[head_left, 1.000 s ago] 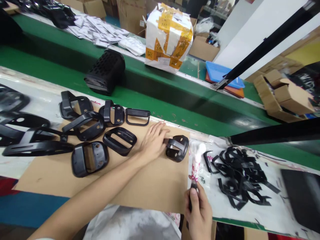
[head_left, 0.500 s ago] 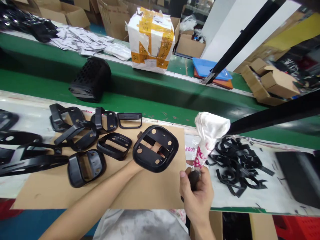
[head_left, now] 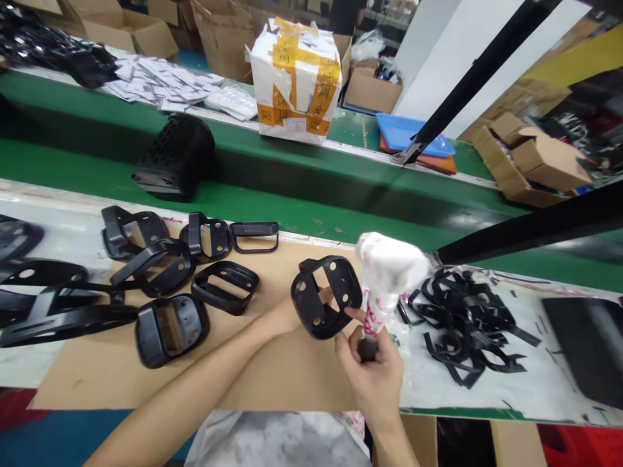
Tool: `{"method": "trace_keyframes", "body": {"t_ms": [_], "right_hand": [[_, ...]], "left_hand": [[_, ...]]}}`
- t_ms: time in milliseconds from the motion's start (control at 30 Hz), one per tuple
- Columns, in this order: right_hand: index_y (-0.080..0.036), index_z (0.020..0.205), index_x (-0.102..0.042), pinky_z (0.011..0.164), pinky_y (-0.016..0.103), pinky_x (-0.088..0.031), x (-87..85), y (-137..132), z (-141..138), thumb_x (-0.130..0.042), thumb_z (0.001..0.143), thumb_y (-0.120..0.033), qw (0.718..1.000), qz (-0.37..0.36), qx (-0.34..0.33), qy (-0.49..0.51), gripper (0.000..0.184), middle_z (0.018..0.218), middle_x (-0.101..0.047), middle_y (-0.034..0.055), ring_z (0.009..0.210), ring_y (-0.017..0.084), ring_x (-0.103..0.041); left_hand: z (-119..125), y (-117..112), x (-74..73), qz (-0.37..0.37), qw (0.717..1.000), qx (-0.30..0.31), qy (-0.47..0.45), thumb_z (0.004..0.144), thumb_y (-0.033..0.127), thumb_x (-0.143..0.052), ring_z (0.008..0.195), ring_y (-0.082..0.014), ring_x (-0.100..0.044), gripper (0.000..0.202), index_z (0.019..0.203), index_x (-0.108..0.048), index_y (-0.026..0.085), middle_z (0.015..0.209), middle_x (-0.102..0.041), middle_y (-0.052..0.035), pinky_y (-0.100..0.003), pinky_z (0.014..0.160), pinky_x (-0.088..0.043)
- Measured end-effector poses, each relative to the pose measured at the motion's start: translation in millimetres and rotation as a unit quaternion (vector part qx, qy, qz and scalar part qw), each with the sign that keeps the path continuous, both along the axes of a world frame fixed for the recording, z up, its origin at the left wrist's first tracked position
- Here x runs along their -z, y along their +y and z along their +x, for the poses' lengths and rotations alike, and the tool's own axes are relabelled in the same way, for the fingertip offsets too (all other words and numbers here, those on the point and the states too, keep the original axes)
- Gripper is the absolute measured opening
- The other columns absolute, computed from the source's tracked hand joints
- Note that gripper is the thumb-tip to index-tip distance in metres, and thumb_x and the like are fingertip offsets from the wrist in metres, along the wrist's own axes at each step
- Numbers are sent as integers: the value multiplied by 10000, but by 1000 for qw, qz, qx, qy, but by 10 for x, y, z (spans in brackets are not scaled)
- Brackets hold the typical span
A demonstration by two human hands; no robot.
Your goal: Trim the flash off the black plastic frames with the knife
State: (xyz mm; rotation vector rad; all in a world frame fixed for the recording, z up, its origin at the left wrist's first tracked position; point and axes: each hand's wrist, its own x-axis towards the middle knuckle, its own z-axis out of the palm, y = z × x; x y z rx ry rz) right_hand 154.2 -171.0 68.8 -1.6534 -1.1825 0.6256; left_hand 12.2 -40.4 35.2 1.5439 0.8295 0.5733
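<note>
Factory workshop: long green bench (head_left: 243, 204), cardboard boxes (head_left: 372, 89), heaped black strips (head_left: 468, 312).

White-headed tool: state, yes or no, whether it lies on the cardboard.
No, the right hand holds the white-headed tool by its dark handle.

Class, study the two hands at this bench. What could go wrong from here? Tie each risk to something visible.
1. The left hand is mostly hidden behind the black bracket, fingers partly showing through its opening; a knock there might catch them.
2. The white-wrapped tool in the right hand stands close beside that bracket, so they could bump and perhaps scuff.
3. The bracket is held up off the cardboard; a loose grip might drop it.
</note>
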Motion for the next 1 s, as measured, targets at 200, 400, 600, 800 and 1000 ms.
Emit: {"method": "trace_keyframes", "body": {"t_ms": [200,400,600,800,1000], "right_hand": [[-202,704,-583,442,223,-325,83,143,196,-786,880,-542,994,-81,36,62,434,548,-431,-67,483,99,-379],[-259,770,-434,329,159,-161,62,306,308,-860,748,-708,927,-172,39,332,620,507,-294,-155,386,38,-184],[-256,778,-415,317,129,-177,-12,420,365,-891,754,-660,926,-168,-19,338,624,512,-318,-158,377,22,-201],[-247,773,-442,319,137,-177,-77,489,361,-841,796,-678,924,-193,-103,313,588,506,-318,-149,378,28,-217],[-244,784,-469,337,158,-197,-47,569,435,-768,812,-767,940,-201,-107,253,603,530,-344,-123,400,49,-258]], "left_hand": [[-111,133,-53,-170,982,81,-18,1005,760,-356,507,-133,-448,681,769,-602,170,573,-509,18,-243,513,-352],[-159,200,-35,28,997,10,-77,940,368,-561,836,-197,-603,199,978,-613,180,904,-640,-40,-309,793,-486],[-35,117,163,301,951,-22,74,895,221,-691,1274,-317,-568,346,1230,-605,220,1312,-630,-110,-495,1129,-453],[13,115,273,361,916,-74,157,935,92,-628,1462,-339,-445,317,1238,-644,184,1504,-513,-161,-539,1232,-408],[45,122,324,386,891,-83,224,887,41,-624,1570,-335,-331,648,1509,-487,162,1617,-439,-175,-561,1315,-311]]}}
